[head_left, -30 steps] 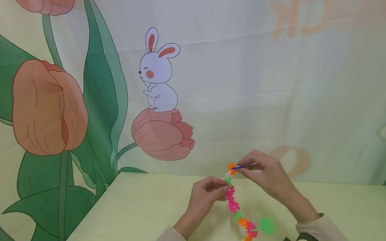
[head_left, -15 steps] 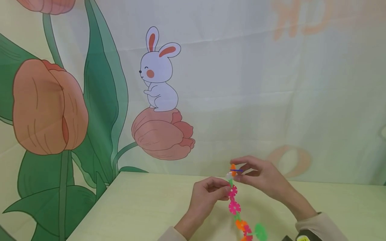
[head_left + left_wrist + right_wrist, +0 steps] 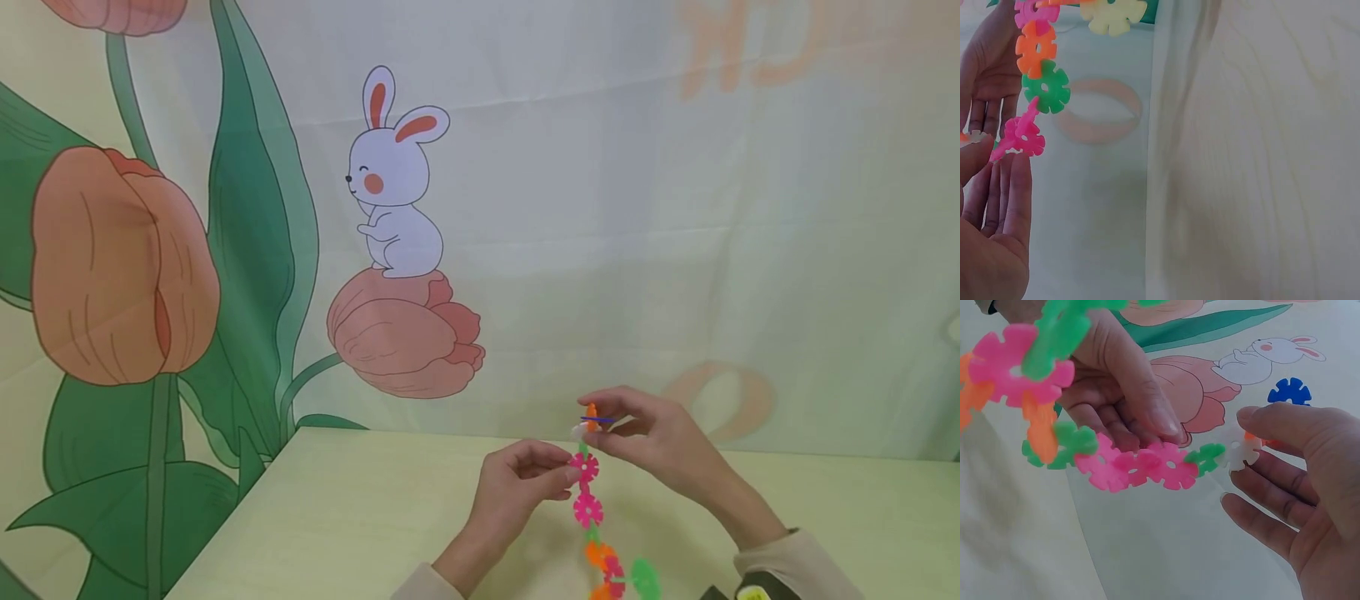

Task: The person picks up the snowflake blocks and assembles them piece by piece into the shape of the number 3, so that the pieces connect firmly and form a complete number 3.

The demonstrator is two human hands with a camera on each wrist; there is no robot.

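A chain of interlocking plastic snowflake discs [image 3: 588, 510] hangs between the hands in pink, green, orange and white. My left hand [image 3: 521, 485] pinches it by a pink disc [image 3: 586, 467] near the upper end. At the top, my right hand [image 3: 656, 429] holds an orange disc [image 3: 592, 413] between thumb and fingers. A blue disc [image 3: 1289, 392] sits on that end, seen edge-on in the head view. Just below it is a white disc [image 3: 1242, 454], then a green one [image 3: 1205, 460]. The right thumb hides most of the orange disc in the right wrist view.
The pale wooden table [image 3: 322, 508] lies under the hands. Behind it hangs a cloth backdrop [image 3: 570, 208] printed with tulips and a rabbit. A green disc [image 3: 645, 578] juts sideways from the lower chain, and a pale yellow one [image 3: 1114, 15] shows in the left wrist view.
The right hand has shifted its grip from the blue disc to the orange one, its index finger now over the top. The chain's upper part has moved slightly right; the left hand barely moved.
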